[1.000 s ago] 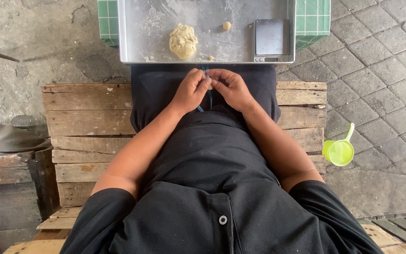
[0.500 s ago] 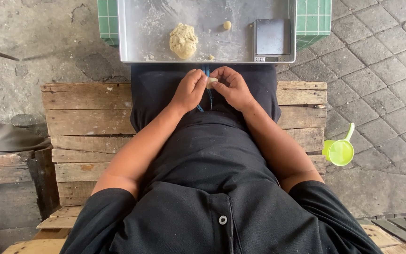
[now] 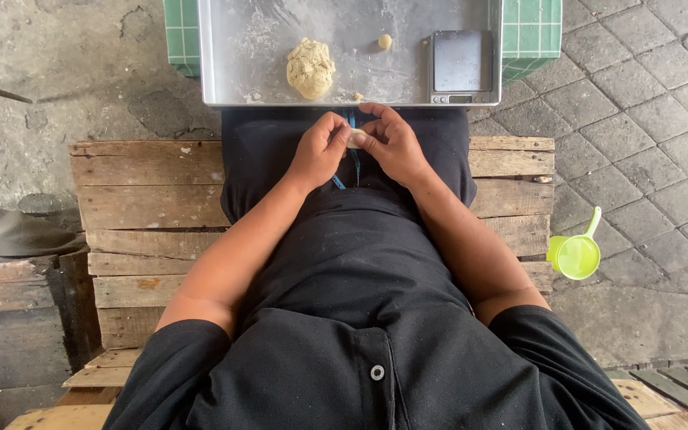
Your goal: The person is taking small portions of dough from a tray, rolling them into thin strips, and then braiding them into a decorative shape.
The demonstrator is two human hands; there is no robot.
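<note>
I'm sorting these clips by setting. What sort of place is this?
Probably an outdoor, makeshift food-prep spot. The ground is paving stones and rough concrete, the person sits on a wooden pallet, and a floured metal tray holds a dough lump and a small scale.

Weathered wooden pallet (image 3: 153, 215) on cracked concrete floor (image 3: 57, 72). Lime-green plastic scoop (image 3: 576, 255) on grey paving bricks (image 3: 639, 143). Small grey digital scale (image 3: 460, 65) on steel tray (image 3: 248, 48).

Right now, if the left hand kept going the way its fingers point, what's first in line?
The small dough piece pinched between both hands, then the right hand's fingers. The left hand points up-right at them; past those lies the tray edge, depth unclear.
</note>
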